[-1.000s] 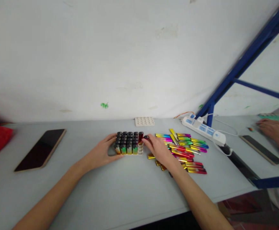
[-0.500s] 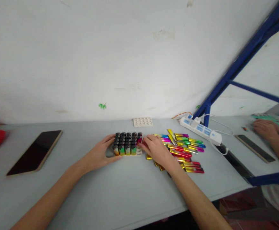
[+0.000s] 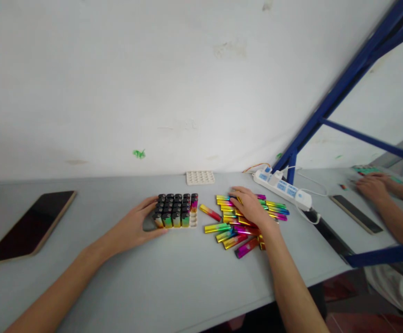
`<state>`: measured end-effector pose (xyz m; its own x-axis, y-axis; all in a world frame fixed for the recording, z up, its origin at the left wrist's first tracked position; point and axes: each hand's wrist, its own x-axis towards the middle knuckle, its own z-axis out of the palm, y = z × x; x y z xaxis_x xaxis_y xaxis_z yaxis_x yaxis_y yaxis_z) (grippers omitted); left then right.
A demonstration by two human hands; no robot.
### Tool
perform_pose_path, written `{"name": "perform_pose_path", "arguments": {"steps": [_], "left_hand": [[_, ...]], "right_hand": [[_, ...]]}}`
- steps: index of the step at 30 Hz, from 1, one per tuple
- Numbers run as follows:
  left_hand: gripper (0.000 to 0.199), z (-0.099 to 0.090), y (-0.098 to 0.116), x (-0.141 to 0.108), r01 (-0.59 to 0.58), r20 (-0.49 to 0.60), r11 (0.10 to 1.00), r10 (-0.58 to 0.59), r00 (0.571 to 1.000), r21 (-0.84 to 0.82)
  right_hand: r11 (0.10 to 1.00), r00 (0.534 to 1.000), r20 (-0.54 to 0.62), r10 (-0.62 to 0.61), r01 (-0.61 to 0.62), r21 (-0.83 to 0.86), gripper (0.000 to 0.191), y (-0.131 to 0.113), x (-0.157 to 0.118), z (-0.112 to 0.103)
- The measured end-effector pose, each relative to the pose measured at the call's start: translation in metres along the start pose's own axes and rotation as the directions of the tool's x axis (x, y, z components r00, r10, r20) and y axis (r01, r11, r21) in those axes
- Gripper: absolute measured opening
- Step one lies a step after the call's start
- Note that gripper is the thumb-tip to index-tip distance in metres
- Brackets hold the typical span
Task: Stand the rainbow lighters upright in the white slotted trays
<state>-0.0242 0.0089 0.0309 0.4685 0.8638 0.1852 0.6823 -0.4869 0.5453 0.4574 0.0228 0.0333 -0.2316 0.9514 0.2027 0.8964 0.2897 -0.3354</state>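
A white tray [image 3: 193,223] holds rows of upright lighters [image 3: 176,210] with black tops and shiny coloured bodies. The right-hand column is partly filled, with bare slots at its front. My left hand [image 3: 137,222] grips the tray's left end, thumb along the front and fingers behind. To the right, my right hand [image 3: 252,206] lies over a loose pile of metallic lighters [image 3: 229,231], its fingers curled round a gold-coloured one; the palm hides part of the pile. A single yellow-and-red lighter [image 3: 210,212] rests between tray and pile.
A second white slotted tray [image 3: 200,177] lies near the wall. Behind the pile runs a power strip [image 3: 283,188] with cables, beside a blue metal frame [image 3: 291,162]. At left is a dark phone-like slab [image 3: 31,224]. A co-worker's hands [image 3: 375,185] show far right.
My right hand has left the tray and moved right onto the pile. A pink-bodied lighter now stands in the tray's right column. My left hand keeps its hold; the view has shifted.
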Motion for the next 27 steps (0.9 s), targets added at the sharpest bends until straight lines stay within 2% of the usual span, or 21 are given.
{"name": "perform_pose_path", "arguments": {"steps": [5,8,11,13,19,22,25,27], "left_hand": [[0.08,0.0,0.0,0.0,-0.019,-0.032,1.0,0.019,0.999,-0.005],[0.081,0.001,-0.001,-0.001,-0.027,-0.039,1.0,0.026,0.999,-0.003],[0.082,0.002,-0.004,0.0,-0.024,-0.051,1.0,0.024,0.998,0.004],[0.081,0.003,-0.006,0.0,-0.034,-0.052,0.999,0.034,0.998,-0.001],[0.088,0.002,-0.007,0.001,-0.043,-0.037,0.999,0.043,0.998,-0.004],[0.089,0.002,-0.007,0.0,-0.047,-0.029,0.999,0.047,0.998,-0.018],[0.087,0.002,-0.007,0.0,-0.041,-0.029,0.999,0.04,0.999,-0.026],[0.086,0.002,-0.008,0.001,-0.036,-0.028,0.999,0.035,0.999,-0.026]], "right_hand": [[0.998,0.999,-0.042,-0.007,0.01,0.063,0.013,-0.01,0.001,0.002],[0.998,0.998,-0.057,-0.007,0.011,0.061,0.008,-0.013,-0.001,0.001],[0.993,0.992,-0.125,0.028,-0.013,0.119,0.005,-0.018,-0.002,-0.001],[0.972,0.98,-0.176,0.09,-0.047,0.232,0.009,-0.023,-0.003,-0.005],[0.855,0.944,-0.236,0.231,-0.082,0.512,0.04,-0.047,0.0,-0.01],[0.737,0.934,-0.204,0.295,-0.087,0.67,0.059,-0.066,0.004,-0.007],[0.523,0.938,-0.121,0.324,-0.071,0.85,0.071,-0.09,0.005,-0.003],[0.371,0.955,-0.05,0.292,-0.065,0.926,0.075,-0.105,0.004,-0.002]]}}
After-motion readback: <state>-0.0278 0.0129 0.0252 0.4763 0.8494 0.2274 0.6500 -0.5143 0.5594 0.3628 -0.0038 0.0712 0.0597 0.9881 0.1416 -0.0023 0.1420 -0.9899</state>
